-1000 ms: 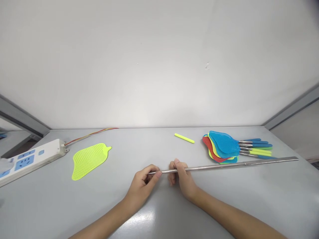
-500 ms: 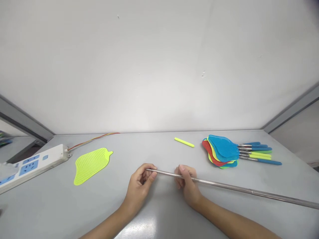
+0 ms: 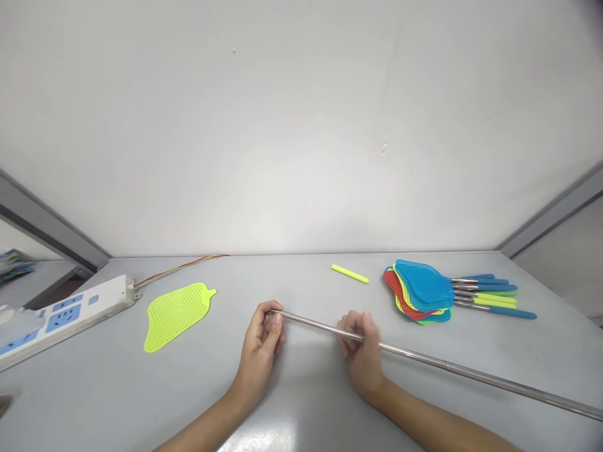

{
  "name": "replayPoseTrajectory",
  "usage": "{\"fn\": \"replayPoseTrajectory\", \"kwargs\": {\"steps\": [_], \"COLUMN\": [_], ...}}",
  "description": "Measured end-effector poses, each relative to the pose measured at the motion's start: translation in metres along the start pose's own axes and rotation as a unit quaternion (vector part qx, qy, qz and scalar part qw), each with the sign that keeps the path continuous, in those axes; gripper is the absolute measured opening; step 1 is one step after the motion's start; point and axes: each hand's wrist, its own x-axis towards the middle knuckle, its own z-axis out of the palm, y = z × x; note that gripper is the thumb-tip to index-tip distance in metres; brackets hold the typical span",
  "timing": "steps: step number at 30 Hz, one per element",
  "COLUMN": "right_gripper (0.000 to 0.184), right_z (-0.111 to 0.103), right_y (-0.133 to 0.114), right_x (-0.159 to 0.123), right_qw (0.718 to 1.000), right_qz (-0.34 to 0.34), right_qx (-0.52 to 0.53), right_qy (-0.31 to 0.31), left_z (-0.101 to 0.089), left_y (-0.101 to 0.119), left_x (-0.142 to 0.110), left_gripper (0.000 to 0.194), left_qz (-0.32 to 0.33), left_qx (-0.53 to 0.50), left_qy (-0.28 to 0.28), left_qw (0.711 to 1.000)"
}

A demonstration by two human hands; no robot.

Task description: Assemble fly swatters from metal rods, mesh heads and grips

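A long, thin telescopic metal rod [image 3: 419, 356] slants across the front of the table, its thicker end running out of view at the right edge. My left hand [image 3: 261, 339] pinches its thin tip between thumb and fingers. Further along, my right hand [image 3: 362, 345] is closed around the rod with the thumb on top. A yellow-green perforated fly swatter head [image 3: 178, 315] lies flat to the left of my left hand. Behind my right hand rests a yellow-green handle sleeve [image 3: 350, 274], apart from the rod.
A pile of assembled fly swatters [image 3: 424, 289] in blue, red, yellow and green lies at the right, handles pointing right. On the left, a white power strip [image 3: 101, 304] has a cord [image 3: 181, 268] running toward the wall [image 3: 301, 144] at the table's back edge.
My left hand and the rod's thin tip have shifted slightly left and up. My right hand has moved a little right, and the rod slopes more steeply. The view has tilted slightly.
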Motion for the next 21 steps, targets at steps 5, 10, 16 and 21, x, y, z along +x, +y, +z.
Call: {"fn": "replayPoseTrajectory", "kwargs": {"steps": [5, 10, 16, 21], "right_gripper": [0.043, 0.042, 0.042, 0.049], "right_z": [0.0038, 0.0091, 0.0098, 0.0064], "right_y": [-0.0021, -0.0074, -0.0088, -0.0089], "right_x": [0.0021, 0.0026, 0.0019, 0.0009], "right_qw": [0.999, 0.993, 0.983, 0.971], "right_qz": [0.034, 0.068, 0.092, 0.100], "right_qx": [-0.038, -0.090, -0.145, -0.169], "right_qy": [0.002, -0.023, -0.071, -0.138], "left_z": [0.0006, 0.0016, 0.0022, 0.0016], "left_y": [-0.0004, 0.0030, 0.0043, 0.0000], "left_x": [0.0001, -0.0014, -0.0012, -0.0051], "left_gripper": [0.014, 0.016, 0.016, 0.018], "left_qz": [0.000, 0.001, 0.009, 0.027], "left_qx": [0.012, 0.040, 0.065, 0.070], "left_qy": [-0.011, -0.044, -0.086, -0.110], "left_qw": [1.000, 0.998, 0.994, 0.991]}}
